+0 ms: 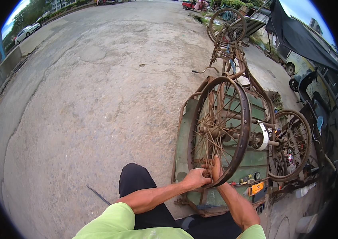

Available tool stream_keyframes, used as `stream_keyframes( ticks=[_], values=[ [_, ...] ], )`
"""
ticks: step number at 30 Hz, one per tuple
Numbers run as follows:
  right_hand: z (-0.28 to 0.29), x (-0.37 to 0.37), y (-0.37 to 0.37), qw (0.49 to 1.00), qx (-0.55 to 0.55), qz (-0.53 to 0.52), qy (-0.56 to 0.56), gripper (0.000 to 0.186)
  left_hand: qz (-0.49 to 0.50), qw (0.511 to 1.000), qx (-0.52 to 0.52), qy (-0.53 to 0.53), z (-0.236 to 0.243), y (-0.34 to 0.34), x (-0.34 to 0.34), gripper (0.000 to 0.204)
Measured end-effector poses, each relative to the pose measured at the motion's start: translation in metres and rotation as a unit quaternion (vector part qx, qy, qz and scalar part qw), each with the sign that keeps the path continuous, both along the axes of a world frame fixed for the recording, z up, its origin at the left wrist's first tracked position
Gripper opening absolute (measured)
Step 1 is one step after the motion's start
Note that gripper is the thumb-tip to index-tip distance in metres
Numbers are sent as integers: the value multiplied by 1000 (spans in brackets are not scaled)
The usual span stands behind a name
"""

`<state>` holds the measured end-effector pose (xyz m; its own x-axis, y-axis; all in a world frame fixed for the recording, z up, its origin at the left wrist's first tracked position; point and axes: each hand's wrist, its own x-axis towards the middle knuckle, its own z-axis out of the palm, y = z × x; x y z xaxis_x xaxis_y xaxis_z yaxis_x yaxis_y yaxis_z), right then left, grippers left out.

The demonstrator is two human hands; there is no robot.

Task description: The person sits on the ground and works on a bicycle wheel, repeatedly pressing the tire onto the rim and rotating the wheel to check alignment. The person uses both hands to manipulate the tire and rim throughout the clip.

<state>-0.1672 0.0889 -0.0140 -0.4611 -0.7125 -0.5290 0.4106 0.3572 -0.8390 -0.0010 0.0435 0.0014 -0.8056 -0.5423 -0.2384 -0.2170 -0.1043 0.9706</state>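
Observation:
A rusty spoked wheel (245,131) with no tyre on its rim stands upright in front of me, part of an upturned cargo tricycle (238,69). At the lower part of this wheel my left hand (196,178) is closed, its fingertips at the spokes just inside the rim. What it pinches is too small to make out. My right hand (216,169) meets it from the right, thumb pointing up and fingers curled among the same spokes. Spokes and the left hand partly hide those fingers. Beneath the wheel lies the tricycle's green cargo bed (256,161).
On the bed's near right lie a screwdriver (240,183), a tape roll (257,175) and an orange box (256,189). A second wheel (308,139) with a tyre stands right; the front wheel (245,30) points up. A thin dark rod (97,194) lies on the ground left.

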Motion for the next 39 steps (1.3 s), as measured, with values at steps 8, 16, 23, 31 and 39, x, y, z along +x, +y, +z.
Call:
stream_keyframes(
  ticks=[8, 16, 23, 31, 39],
  values=[
    [-11, 0, 2, 1000, -5, -2, 8, 64, -70, 988, -137, -32, 20, -17, 4, 39],
    [0, 3, 17, 998, -19, 42, 34, 53, -58, 995, 83, -7, 26, -14, 8, 37],
    [19, 12, 14, 999, -8, 29, -19, 47, 10, 1000, -19, -1, 30, 1, 10, 40],
    [29, 24, 9, 1000, 11, -10, 7, 45, -3, 999, -25, -46, 29, -19, 3, 31],
    [19, 5, 19, 999, -11, 24, -34, 45, 27, 1000, 6, -13, 27, -10, 2, 35]
  ],
)
